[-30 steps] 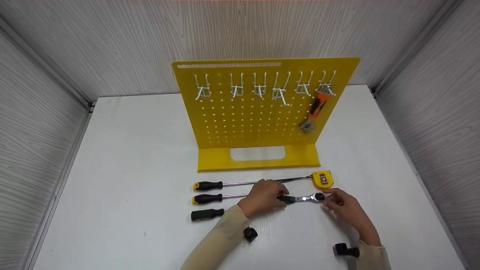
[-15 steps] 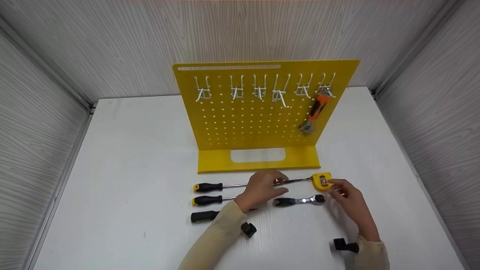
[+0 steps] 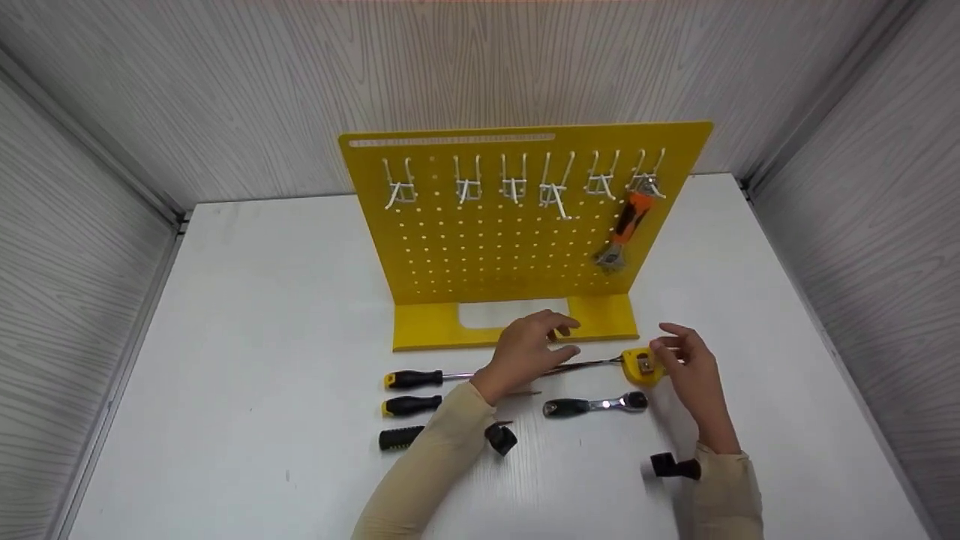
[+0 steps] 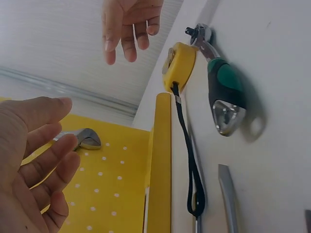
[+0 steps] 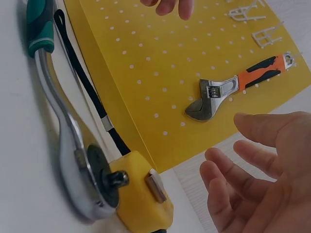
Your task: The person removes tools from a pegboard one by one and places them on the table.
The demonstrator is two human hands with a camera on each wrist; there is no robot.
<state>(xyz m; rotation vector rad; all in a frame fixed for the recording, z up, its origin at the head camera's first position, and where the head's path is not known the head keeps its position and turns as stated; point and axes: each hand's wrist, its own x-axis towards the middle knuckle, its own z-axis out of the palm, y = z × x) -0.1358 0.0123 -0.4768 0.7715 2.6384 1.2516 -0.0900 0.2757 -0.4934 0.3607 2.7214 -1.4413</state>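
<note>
My left hand (image 3: 525,351) hovers over the front of the yellow pegboard's base, fingers loosely bent, holding nothing. Near the yellow tape measure (image 3: 641,366) is my right hand (image 3: 691,371), fingers relaxed; the right wrist view (image 5: 262,170) shows its palm free of any object. A ratchet wrench (image 3: 596,404) with a green and black handle (image 4: 227,85) lies on the table below both hands. The tape measure's black strap (image 4: 187,145) stretches left, partly under my left hand. An adjustable wrench (image 3: 630,217) with an orange and black handle hangs at the pegboard's right.
The yellow pegboard (image 3: 480,259) stands upright behind the tools, with a row of white hooks (image 3: 514,187). Left of the ratchet lie two black and yellow screwdrivers (image 3: 414,379) and a dark-handled tool (image 3: 401,438), partly covered by my left arm. Grey panels surround the table (image 3: 262,337).
Both hands have come away from the ratchet wrench and moved up toward the pegboard, passing the tape measure. The ratchet wrench now lies untouched on the table.
</note>
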